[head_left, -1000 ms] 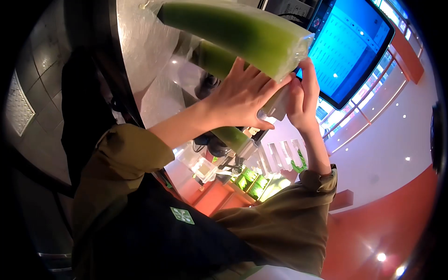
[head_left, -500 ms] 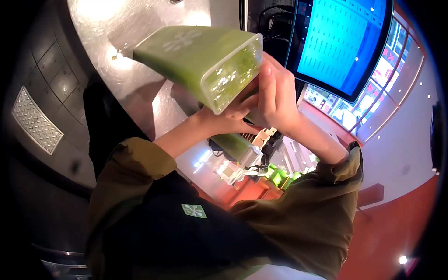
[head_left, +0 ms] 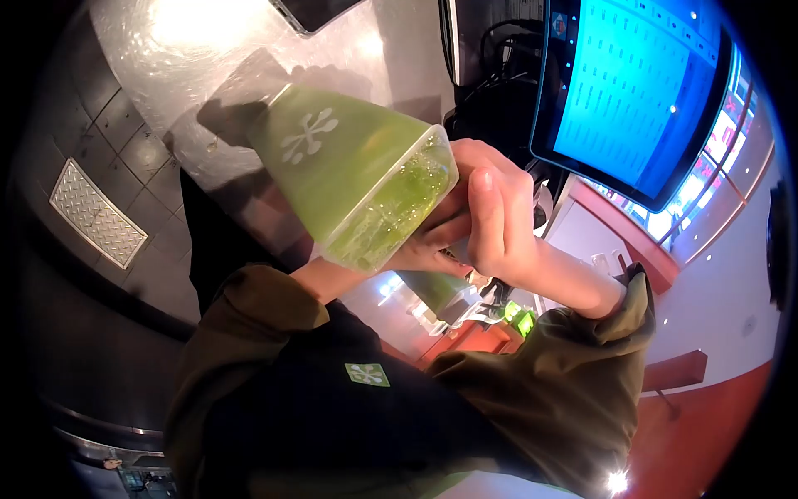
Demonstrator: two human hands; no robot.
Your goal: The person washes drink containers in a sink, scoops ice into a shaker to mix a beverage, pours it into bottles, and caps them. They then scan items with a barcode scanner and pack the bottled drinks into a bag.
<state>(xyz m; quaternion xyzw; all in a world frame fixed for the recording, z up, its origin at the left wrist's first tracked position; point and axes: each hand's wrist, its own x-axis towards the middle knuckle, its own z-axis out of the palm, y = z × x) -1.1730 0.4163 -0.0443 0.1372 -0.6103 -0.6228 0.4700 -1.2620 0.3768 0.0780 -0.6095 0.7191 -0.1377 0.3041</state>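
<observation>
A clear, square-sided container of green liquid [head_left: 332,158] with a white flower-like logo is tilted, its wide end facing the camera. Bubbles show at that end. My right hand [head_left: 497,208] is closed at the wide end's right edge, fingers curled against the container. My left hand [head_left: 436,245] lies behind and below the same end; the container hides most of its fingers. Just under my left hand, part of a second green container [head_left: 432,287] shows.
A shiny metal counter [head_left: 183,83] spans the upper left, with a dark device [head_left: 316,10] at its top edge. A lit blue screen [head_left: 623,91] stands upper right, cables beside it. A metal plate [head_left: 98,214] lies on the tiled floor.
The container has swung round from lying across the top to slanting lower down, with its wide end towards the camera. My right hand has moved down and left, and my left hand is now mostly covered.
</observation>
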